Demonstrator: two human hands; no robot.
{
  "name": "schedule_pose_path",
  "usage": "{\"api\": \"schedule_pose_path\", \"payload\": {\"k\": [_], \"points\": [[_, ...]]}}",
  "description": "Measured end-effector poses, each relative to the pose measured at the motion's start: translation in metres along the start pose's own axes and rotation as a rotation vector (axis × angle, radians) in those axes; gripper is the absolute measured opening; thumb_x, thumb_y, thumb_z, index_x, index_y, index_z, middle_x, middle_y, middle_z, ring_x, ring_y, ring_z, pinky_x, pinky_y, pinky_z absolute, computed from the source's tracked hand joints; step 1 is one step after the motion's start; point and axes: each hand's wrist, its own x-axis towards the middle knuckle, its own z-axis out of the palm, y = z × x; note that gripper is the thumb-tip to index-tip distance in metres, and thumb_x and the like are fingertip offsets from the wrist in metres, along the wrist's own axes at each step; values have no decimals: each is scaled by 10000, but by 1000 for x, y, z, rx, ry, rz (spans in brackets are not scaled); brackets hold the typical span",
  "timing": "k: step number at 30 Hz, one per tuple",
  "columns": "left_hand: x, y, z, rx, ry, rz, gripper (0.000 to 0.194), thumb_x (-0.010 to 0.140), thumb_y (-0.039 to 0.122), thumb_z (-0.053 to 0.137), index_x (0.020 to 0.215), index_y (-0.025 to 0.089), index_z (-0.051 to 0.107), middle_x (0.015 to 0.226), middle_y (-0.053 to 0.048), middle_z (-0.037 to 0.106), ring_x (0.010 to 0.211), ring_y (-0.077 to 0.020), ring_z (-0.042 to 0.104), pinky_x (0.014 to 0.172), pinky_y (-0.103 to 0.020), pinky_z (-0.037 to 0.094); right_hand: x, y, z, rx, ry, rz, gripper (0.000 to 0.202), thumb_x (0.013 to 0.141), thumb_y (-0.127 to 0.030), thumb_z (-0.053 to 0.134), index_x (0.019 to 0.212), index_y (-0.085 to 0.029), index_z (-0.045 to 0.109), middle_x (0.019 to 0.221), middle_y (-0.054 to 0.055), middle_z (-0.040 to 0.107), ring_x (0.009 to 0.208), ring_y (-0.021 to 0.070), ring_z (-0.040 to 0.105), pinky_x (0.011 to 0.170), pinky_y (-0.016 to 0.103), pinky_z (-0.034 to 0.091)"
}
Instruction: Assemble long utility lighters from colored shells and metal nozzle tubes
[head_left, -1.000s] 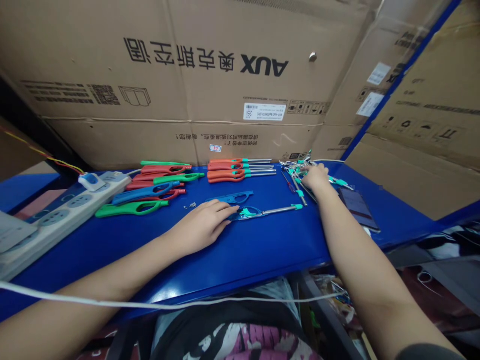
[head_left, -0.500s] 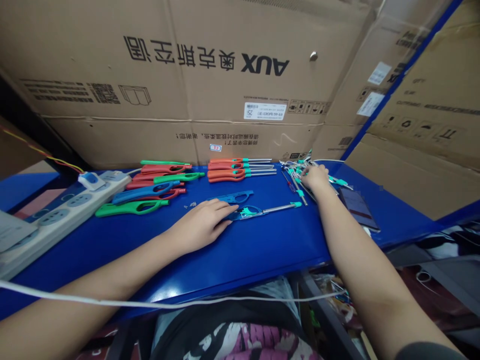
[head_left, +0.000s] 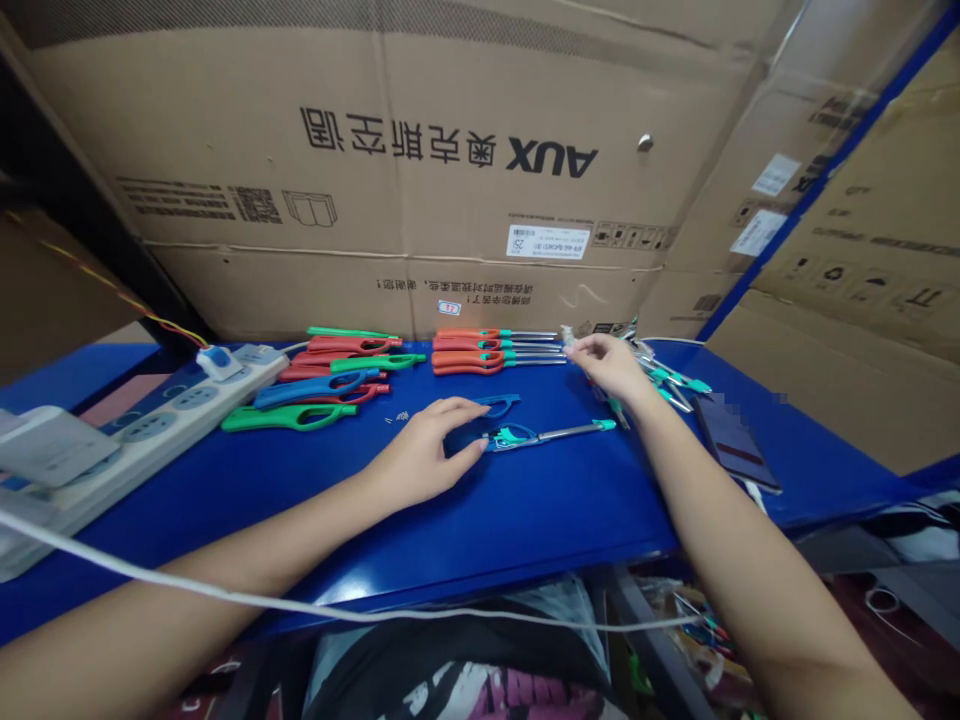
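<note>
Blue lighter (head_left: 517, 437), between parted left fingers (head_left: 460, 411), right fingers (head_left: 583, 349) pinching pale piece (head_left: 568, 337)

Nearer to me than the row of orange lighters (head_left: 466, 363), an opened blue lighter (head_left: 525, 440) lies flat under my touch, teal insides exposed, its silvery tube pointing right to a teal tip. Between it and that row lies a blue handle shell (head_left: 507, 404), partly covered. I pinch a small translucent piece (head_left: 568, 337) beside the row's right end.
</note>
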Motion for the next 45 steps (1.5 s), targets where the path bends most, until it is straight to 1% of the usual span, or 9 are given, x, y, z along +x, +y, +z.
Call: {"api": "schedule_pose_path", "payload": {"k": [4,9,14,18,25,29,35,39,45], "points": [[4,0,10,-339,114,-207,494,887,448,619,1274,145,657,1190,-116,707,1017,-234,688,899,-375,569,-39,-36,40,340,-356,-207,424,656,-532,795,787,-164,628,691,-5,599,613,115,505,598,248,415],[7,2,10,-571,59,-279,374,863,479,646,1019,162,770,1073,-76,766,1062,-261,686,997,-379,514,-73,-52,68,423,-613,-319,371,704,-476,803,855,-164,670,736,1,624,610,102,469,582,242,382],[8,-4,8,-608,119,-353,387,827,524,684,938,162,765,1014,-71,767,961,-240,694,887,-339,551,-70,-53,52,279,-664,-486,317,789,-415,753,987,-172,707,839,18,653,634,101,437,600,243,384],[9,-6,9,-680,143,-435,453,770,561,730,957,148,732,884,-60,745,838,-200,686,810,-326,571,-66,-54,32,103,-802,-623,231,810,-308,743,990,-167,713,886,24,614,706,110,506,642,236,427],[10,-3,7,-676,72,-456,462,773,590,705,859,137,699,769,-33,681,709,-151,639,730,-290,553,-70,-55,30,-14,-808,-718,109,845,-172,673,942,-163,722,853,21,599,706,108,539,662,237,457],[9,-7,8,-677,71,-437,474,811,598,654,933,140,672,757,-21,649,643,-133,605,623,-263,516,-69,-54,32,58,-777,-657,56,854,-186,651,875,-159,695,896,34,637,639,87,563,602,229,479],[7,-9,7,-598,69,-399,449,922,575,477,938,155,635,586,43,442,515,-113,435,487,-241,378,-66,-48,41,300,-871,-204,167,885,-339,638,895,-183,579,565,-58,565,433,95,582,401,198,491],[3,-8,6,-526,13,-394,353,960,505,454,987,182,594,623,54,408,535,-109,384,498,-238,312,-63,-46,48,424,-865,-137,266,847,-393,692,896,-173,553,659,-43,602,447,90,621,371,182,498],[1,-9,6,-327,16,-333,271,977,469,462,1049,208,476,747,39,523,641,-129,465,600,-254,369,-58,-44,50,525,-855,-82,383,775,-467,761,896,-162,562,663,-52,605,424,84,605,335,175,476]]}}
